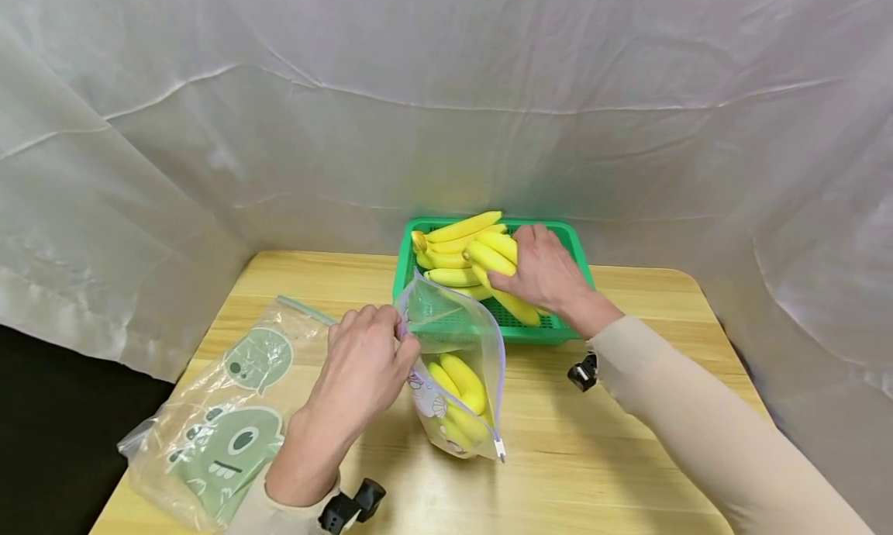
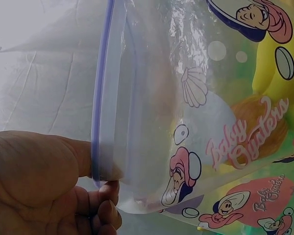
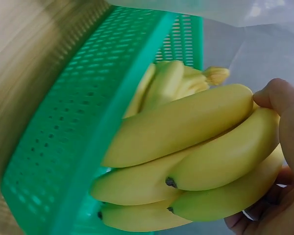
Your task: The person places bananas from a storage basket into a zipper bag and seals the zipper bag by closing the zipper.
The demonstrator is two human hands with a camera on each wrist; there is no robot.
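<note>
My left hand [image 1: 370,353] pinches the purple rim of a clear zip bag [image 1: 481,318], whose mouth gapes open. Inside that bag lie several yellow bananas [image 1: 463,384]. Cartoon oysters and the words "Baby Oysters" are printed on its side, as the left wrist view shows. At the right end of a green basket, my right hand [image 1: 547,267] grips a bunch of bananas [image 3: 210,152], thumb on one side and fingers curled round the other. More bananas [image 1: 446,244] lie in the basket's left half.
The green plastic basket [image 1: 579,248] stands at the table's back edge, against a pale curtain [image 1: 488,147]. To the left, a second clear zip bag [image 1: 230,434] with a green monster print lies flat on the wooden table [image 1: 593,457].
</note>
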